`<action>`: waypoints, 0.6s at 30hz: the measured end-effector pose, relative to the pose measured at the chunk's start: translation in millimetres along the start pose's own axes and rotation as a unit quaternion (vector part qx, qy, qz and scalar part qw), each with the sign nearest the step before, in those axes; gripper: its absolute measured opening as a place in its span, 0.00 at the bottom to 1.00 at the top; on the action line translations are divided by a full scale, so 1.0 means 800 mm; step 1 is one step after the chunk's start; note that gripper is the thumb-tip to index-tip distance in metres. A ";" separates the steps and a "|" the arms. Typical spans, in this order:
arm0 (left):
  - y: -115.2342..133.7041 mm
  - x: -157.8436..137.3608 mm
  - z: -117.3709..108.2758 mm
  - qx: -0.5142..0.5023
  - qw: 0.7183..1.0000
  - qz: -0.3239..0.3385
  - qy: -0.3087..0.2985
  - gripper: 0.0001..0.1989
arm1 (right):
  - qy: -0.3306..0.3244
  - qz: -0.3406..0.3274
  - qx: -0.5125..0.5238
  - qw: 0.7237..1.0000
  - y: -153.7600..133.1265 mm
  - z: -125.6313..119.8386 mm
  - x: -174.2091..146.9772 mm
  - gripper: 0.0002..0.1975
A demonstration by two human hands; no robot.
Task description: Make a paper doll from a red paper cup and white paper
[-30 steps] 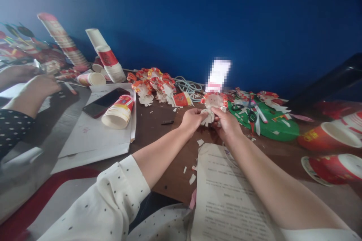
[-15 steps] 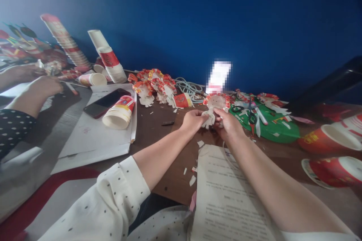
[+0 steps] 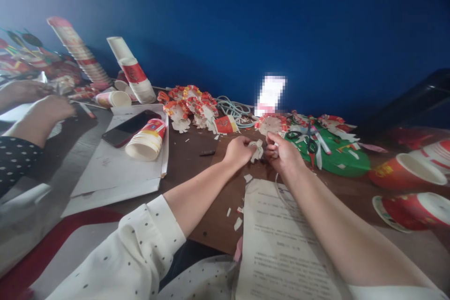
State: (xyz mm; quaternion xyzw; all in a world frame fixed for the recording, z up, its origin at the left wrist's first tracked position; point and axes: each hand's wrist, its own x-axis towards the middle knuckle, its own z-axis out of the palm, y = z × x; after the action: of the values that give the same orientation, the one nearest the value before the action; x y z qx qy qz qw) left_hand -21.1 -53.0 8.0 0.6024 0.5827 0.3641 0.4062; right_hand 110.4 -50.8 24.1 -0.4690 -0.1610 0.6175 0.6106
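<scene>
Between the fingertips of my left hand is a small white cut-paper piece with jagged, finger-like edges. My right hand pinches the lower edge of a round paper-cup cutout, its pale disc ringed with curled red strips. Both hands are close together above the brown table. The paper piece and the cutout look slightly apart, though fingers hide where they come nearest. Behind the cutout, a bright phone-like screen is blurred out.
Finished-looking red paper cutouts lie at the back. Scissors rest on a green sheet. A printed page is in front. Cups and a dark phone occupy the left; another person's hands work beyond.
The white paper piece and the red-edged cutout overlapped before; now a gap shows between them. The cutout has tilted flatter and shifted slightly right. The whole view has drifted a little.
</scene>
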 end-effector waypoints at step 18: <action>-0.003 0.000 -0.007 0.100 0.954 0.235 0.157 0.05 | 0.002 0.031 -0.003 1.000 0.004 0.004 -0.006 0.10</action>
State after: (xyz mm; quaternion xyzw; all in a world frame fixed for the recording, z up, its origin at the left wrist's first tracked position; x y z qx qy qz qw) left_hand -27.2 -52.3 8.6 0.6952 0.5142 0.4793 0.1502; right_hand 105.0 -54.5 25.5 -0.4770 -0.1474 0.6344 0.5902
